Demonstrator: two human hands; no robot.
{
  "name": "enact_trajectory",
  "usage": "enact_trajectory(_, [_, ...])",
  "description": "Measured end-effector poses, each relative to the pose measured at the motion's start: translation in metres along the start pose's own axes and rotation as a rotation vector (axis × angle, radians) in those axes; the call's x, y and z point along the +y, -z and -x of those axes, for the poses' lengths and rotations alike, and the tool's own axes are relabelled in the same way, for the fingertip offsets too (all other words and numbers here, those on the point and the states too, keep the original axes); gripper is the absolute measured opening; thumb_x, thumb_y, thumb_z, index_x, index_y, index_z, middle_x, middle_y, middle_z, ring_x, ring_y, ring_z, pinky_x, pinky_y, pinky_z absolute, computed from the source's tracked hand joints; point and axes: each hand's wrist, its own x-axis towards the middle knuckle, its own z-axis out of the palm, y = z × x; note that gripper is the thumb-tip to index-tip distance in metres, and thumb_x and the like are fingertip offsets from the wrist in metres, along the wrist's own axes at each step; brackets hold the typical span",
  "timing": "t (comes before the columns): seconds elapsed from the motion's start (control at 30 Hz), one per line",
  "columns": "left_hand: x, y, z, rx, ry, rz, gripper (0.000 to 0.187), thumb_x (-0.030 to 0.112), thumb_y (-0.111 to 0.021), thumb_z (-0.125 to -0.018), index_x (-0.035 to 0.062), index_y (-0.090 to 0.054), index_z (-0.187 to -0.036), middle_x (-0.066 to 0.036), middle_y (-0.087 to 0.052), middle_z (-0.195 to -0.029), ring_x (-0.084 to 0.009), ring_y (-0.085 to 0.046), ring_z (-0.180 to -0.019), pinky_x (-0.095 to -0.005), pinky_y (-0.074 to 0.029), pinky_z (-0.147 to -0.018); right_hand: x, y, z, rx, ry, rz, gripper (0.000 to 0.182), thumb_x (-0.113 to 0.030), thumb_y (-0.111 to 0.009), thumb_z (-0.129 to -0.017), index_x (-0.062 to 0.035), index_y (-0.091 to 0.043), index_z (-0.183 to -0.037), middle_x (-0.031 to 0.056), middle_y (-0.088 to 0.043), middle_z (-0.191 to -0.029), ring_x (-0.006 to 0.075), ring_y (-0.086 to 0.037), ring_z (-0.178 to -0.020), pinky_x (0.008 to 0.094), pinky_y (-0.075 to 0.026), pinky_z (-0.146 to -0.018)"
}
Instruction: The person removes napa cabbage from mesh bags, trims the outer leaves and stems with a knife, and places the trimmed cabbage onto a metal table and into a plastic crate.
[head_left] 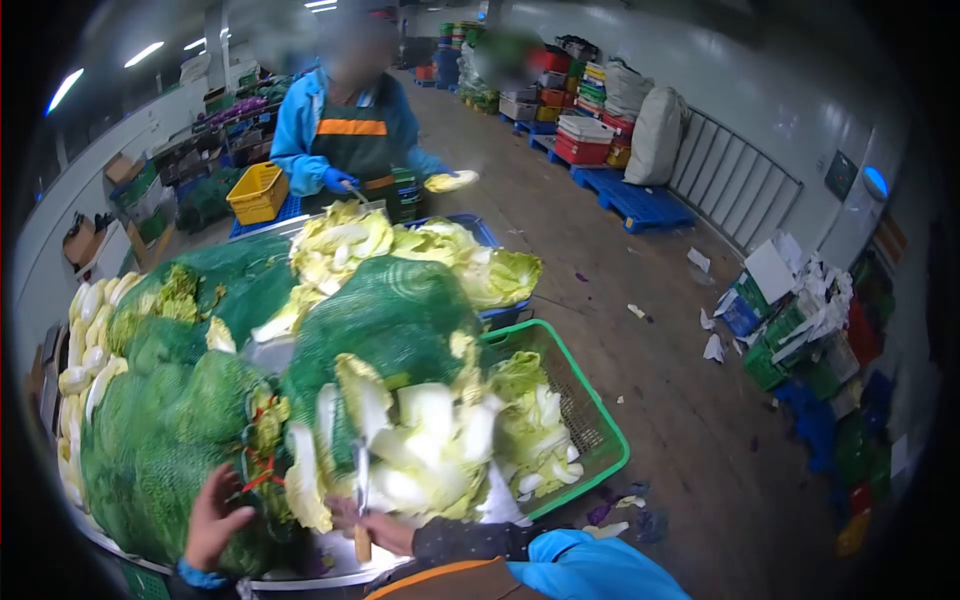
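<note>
My left hand [215, 515] is at the lower left, fingers apart and holding nothing, beside a green mesh sack [165, 460] of cabbages. Near the table's front edge, my right hand [372, 528] is closed on a knife [362, 490]; its wooden handle points down and its blade points up. A loose yellowish cabbage leaf [305, 478] stands between my hands. Right of the blade lies a heap of pale cabbage leaves [430, 450]. Behind it is another green mesh sack [385, 310]. Red netting string [262, 468] shows on the left sack.
A green crate [603, 470] with cut leaves stands right of the table. Across the table, a person in blue sleeves and a dark apron [350, 150] holds a knife and a leaf. Blue pallets [630, 200] and stacked crates [585, 140] line the wall.
</note>
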Motion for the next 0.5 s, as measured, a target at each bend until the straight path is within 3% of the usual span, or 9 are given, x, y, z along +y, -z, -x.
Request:
enact_trajectory(0.17, [-0.103,-0.092,-0.067,0.200,-0.154,-0.727,0.112,0.021,-0.085,-0.051,-0.0041,-0.018,-0.137,-0.023,-0.032,-0.137,-0.0351,-0.030,-0.128,-0.0359,-0.026,-0.106,0.023,0.092,0.002,-0.060,-0.093,0.516,0.060,-0.035,-0.047,-0.093,-0.0144,-0.022,-0.143,-0.0008,-0.047,-0.094,0.0095,-0.037,-0.080,0.0228,-0.033,-0.077])
enact_trajectory(0.23, [-0.111,-0.122,-0.070,0.315,-0.048,-1.155,0.119,0.029,-0.085,-0.047,-0.0025,-0.015,-0.139,-0.023,-0.033,-0.136,-0.0361,-0.029,-0.129,-0.0444,-0.018,-0.109,0.029,0.096,0.008,0.102,0.098,0.551,0.059,-0.034,-0.048,-0.093,-0.0136,-0.022,-0.142,-0.0029,-0.044,-0.084,0.0077,-0.036,-0.077,0.0219,-0.035,-0.072])
enact_trajectory(0.27, [-0.113,-0.139,-0.067,0.313,0.013,-1.158,0.121,0.029,-0.084,-0.047,-0.0017,-0.012,-0.140,-0.022,-0.035,-0.135,-0.0337,-0.032,-0.127,-0.0465,-0.016,-0.109,-0.026,0.085,0.032,0.111,-0.324,0.491,0.058,-0.031,-0.048,-0.093,-0.0114,-0.023,-0.142,0.0025,-0.049,-0.100,0.0094,-0.038,-0.078,0.0233,-0.037,-0.071])
enact_trajectory(0.3, [-0.114,-0.150,-0.067,0.313,0.066,-1.165,0.123,0.030,-0.083,-0.047,-0.0009,-0.010,-0.140,-0.020,-0.037,-0.135,-0.0313,-0.035,-0.126,-0.0487,-0.013,-0.109,0.007,0.115,0.017,0.170,0.296,0.540,0.058,-0.029,-0.047,-0.094,-0.0104,-0.021,-0.142,0.0065,-0.047,-0.115,0.0116,-0.042,-0.079,0.0259,-0.041,-0.074])
enact_trajectory(0.33, [-0.128,-0.157,-0.066,0.385,0.021,-1.193,0.120,0.025,-0.078,-0.053,0.0009,-0.002,-0.142,-0.017,-0.043,-0.132,-0.0255,-0.042,-0.122,-0.0495,-0.010,-0.109,-0.044,0.110,0.037,0.214,0.090,0.652,0.061,-0.028,-0.049,-0.093,-0.0092,-0.019,-0.143,0.0077,-0.042,-0.127,0.0126,-0.045,-0.085,0.0258,-0.041,-0.079])
enact_trajectory(0.37, [-0.133,-0.154,-0.063,0.349,-0.001,-1.200,0.120,0.025,-0.078,-0.053,0.0009,-0.002,-0.142,-0.017,-0.043,-0.132,-0.0255,-0.042,-0.122,-0.0495,-0.010,-0.109,-0.027,0.144,0.022,0.287,0.405,0.622,0.062,-0.027,-0.050,-0.092,-0.0071,-0.018,-0.142,0.0102,-0.039,-0.135,0.0137,-0.047,-0.100,0.0261,-0.041,-0.085])
enact_trajectory(0.43, [-0.143,-0.147,-0.068,0.286,-0.086,-1.210,0.096,0.018,-0.069,-0.063,0.0017,-0.016,-0.141,-0.018,-0.047,-0.127,-0.0235,-0.045,-0.119,-0.0490,-0.009,-0.109,-0.070,0.187,0.037,0.342,0.279,0.506,0.063,-0.025,-0.049,-0.092,-0.0065,-0.015,-0.142,0.0114,-0.029,-0.144,0.0181,-0.038,-0.123,0.0293,-0.039,-0.094])
enact_trajectory(0.47, [-0.157,-0.138,-0.067,0.246,-0.180,-1.201,0.083,0.015,-0.065,-0.066,0.0016,-0.025,-0.137,-0.018,-0.051,-0.123,-0.0239,-0.046,-0.117,-0.0500,-0.009,-0.109,-0.094,0.195,0.053,0.338,0.457,0.360,0.062,-0.025,-0.050,-0.092,-0.0100,-0.016,-0.143,0.0101,-0.030,-0.143,0.0183,-0.043,-0.116,0.0331,-0.041,-0.091])
enact_trajectory(0.5, [-0.162,-0.132,-0.070,0.213,-0.274,-1.187,0.070,0.012,-0.061,-0.069,0.0015,-0.034,-0.133,-0.019,-0.054,-0.119,-0.0243,-0.048,-0.115,-0.0511,-0.008,-0.109,-0.112,0.219,0.066,0.442,0.397,0.331,0.064,-0.028,-0.052,-0.091,-0.0141,-0.018,-0.143,0.0098,-0.032,-0.142,0.0197,-0.047,-0.110,0.0365,-0.044,-0.086])
